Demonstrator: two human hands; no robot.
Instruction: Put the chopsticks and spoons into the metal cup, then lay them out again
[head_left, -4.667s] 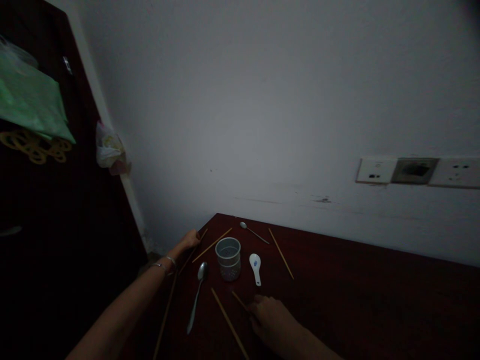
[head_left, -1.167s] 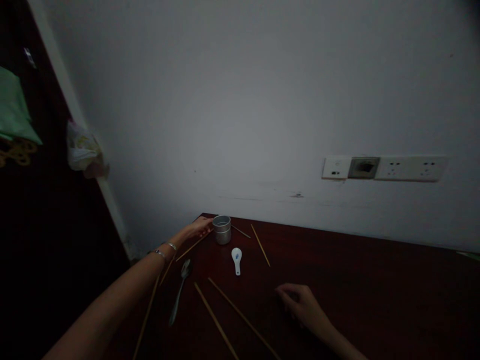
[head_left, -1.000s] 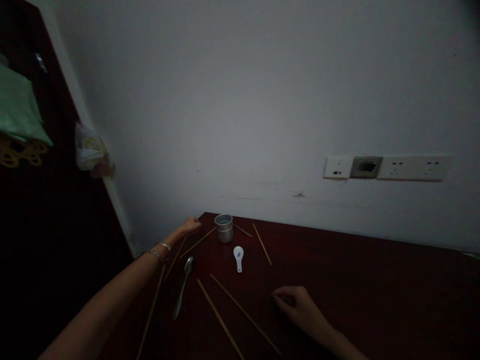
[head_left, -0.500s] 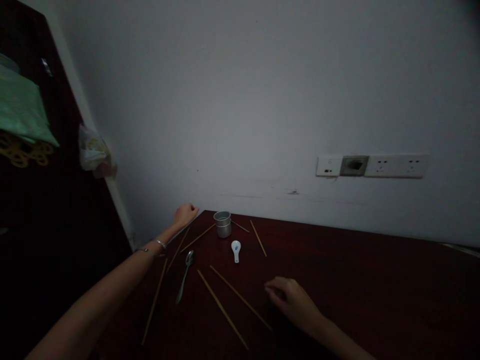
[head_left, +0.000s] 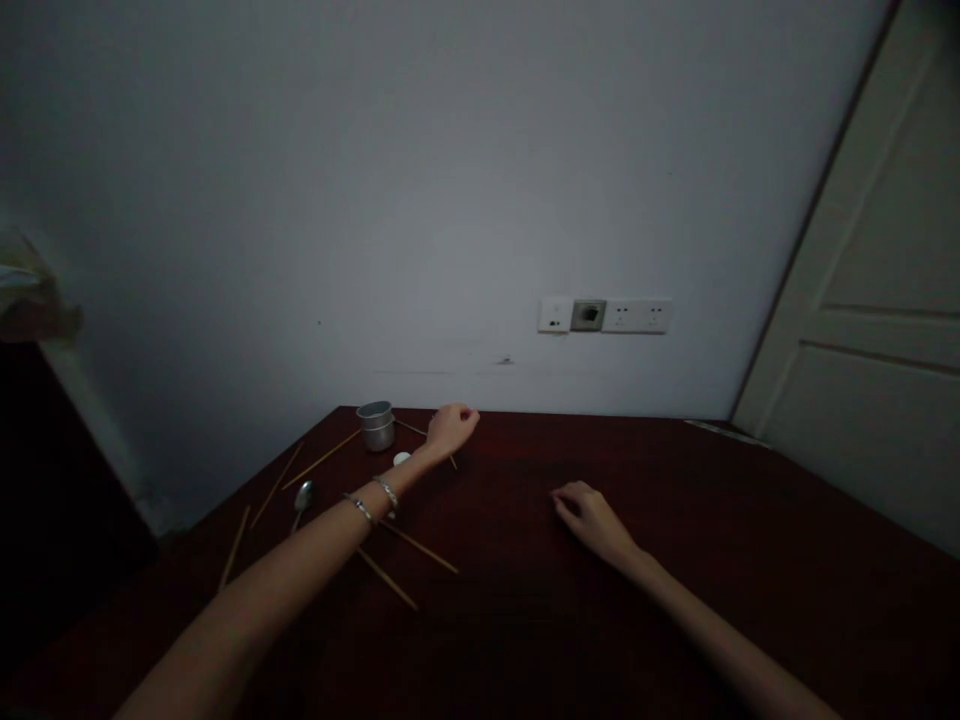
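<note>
My left hand (head_left: 452, 430) is held in a loose fist near the back of the table, with nothing visible in its fingers. Its arm crosses over the chopsticks and partly hides a white spoon (head_left: 402, 459). One chopstick (head_left: 453, 463) pokes out just below that hand. To its left stands a grey metal cup (head_left: 377, 428), with a thin stick (head_left: 409, 427) beside it. A metal spoon (head_left: 303, 494) lies further left, its handle partly behind my forearm. My right hand (head_left: 591, 520) rests on the tabletop, fingers curled in and holding nothing visible.
Several more chopsticks lie about the left side of the dark red table (head_left: 675, 600), among them one chopstick (head_left: 322, 459) by the cup. Behind is a pale wall with a socket strip (head_left: 606, 316). A light door (head_left: 877, 330) stands at the right.
The view has swung to the right. My left hand has moved right from the table's back-left corner, past the cup, and its arm now covers part of the white spoon. Both hands remain closed.
</note>
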